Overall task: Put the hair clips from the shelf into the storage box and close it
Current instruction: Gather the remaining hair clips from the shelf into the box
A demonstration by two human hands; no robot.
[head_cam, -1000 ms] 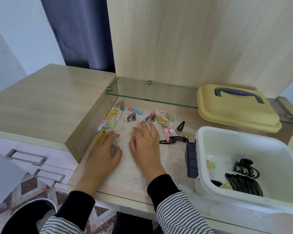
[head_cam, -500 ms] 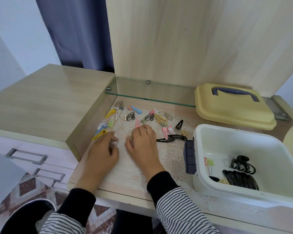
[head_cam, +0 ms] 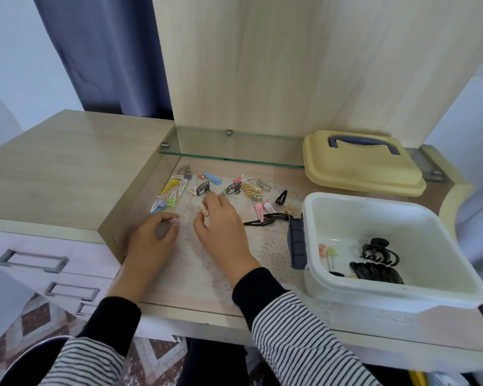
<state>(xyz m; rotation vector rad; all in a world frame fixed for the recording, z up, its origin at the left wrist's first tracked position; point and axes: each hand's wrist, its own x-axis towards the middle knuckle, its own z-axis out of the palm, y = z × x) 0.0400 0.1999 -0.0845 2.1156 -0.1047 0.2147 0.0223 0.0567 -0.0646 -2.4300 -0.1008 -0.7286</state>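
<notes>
Hair clips (head_cam: pixel 207 188) lie scattered along the far edge of the shelf (head_cam: pixel 184 280), on a lace mat (head_cam: pixel 273 252) that covers its middle: yellow, blue, pink, green, black and gold ones, spread from the far left corner towards the storage box (head_cam: pixel 388 218). A long black clip (head_cam: pixel 265 220) lies just beside the box's dark blue latch (head_cam: pixel 297 240). The white box sits open at the right edge of the shelf, with two large black claw clips (head_cam: pixel 379 252) and a few small coloured ones inside. Its yellow lid (head_cam: pixel 360 168) with a blue handle rests behind it at the far right corner, apart from the box.

The left hand (head_cam: pixel 154 240) hovers low over the mat, fingers curled inward with the thumb close to them; whether it pinches anything I cannot tell. The right hand (head_cam: pixel 223 229) rests palm down beside it, fingers bent, with a small gold clip (head_cam: pixel 203 210) nipped between thumb and fingertips.
</notes>
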